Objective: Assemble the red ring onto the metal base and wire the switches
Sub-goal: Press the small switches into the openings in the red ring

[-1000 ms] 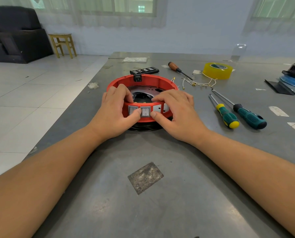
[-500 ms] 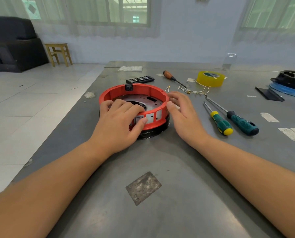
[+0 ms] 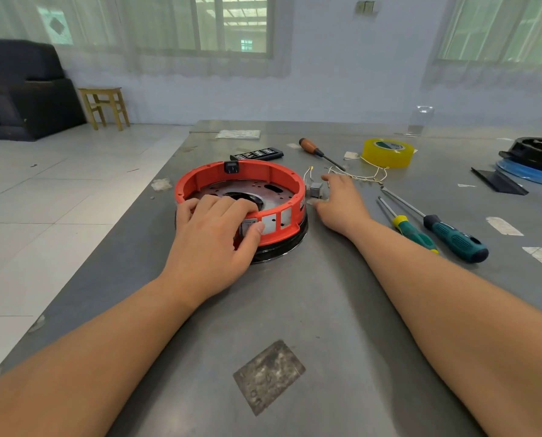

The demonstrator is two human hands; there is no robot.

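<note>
Sitting on the grey worktop (image 3: 326, 310), the red ring (image 3: 200, 178) rests on the metal base (image 3: 263, 192), whose black rim shows beneath it at the near side. The left hand (image 3: 213, 234) lies over the ring's near wall, fingers curled over the top edge into the inside and the thumb pressing a grey switch (image 3: 247, 227) seated in the wall; this grip is closed on the ring. Just right of that switch, two rectangular openings in the wall show bare metal behind them.

The right hand (image 3: 342, 203) rests on the worktop just right of the ring, fingers fairly straight and relaxed, its grip open. The fingertips reach a loose switch (image 3: 315, 189) lying beside the ring; whether they touch it I cannot tell. Thin pale wires (image 3: 362, 176) trail beyond the hand toward a yellow tape roll (image 3: 387, 152). Two green-handled screwdrivers (image 3: 436, 230) lie to the right, and a wooden-handled one (image 3: 313, 149) lies farther back.
</note>
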